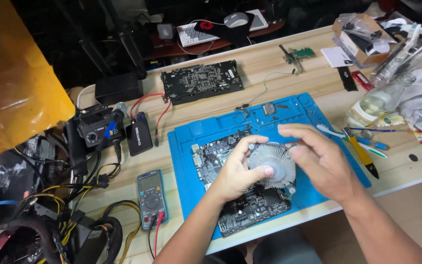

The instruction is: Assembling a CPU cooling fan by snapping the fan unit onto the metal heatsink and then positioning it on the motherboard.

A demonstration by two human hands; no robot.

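Note:
A round finned aluminium heatsink cooler (275,165) is held above a black motherboard (244,205) that lies on a blue work mat (191,132). My left hand (238,168) grips the cooler's left edge, thumb across its fins. My right hand (318,159) holds its right side, fingers curled over the top rim. A small square processor chip (268,108) rests on the mat's far edge.
A black graphics card (201,80), a small green expansion card (299,54), a multimeter (151,195), a soldering station (96,128), a clear bottle (374,102), a yellow-handled knife (360,151), toothbrushes, a rag and a cardboard box crowd the wooden table. Cables tangle at the left.

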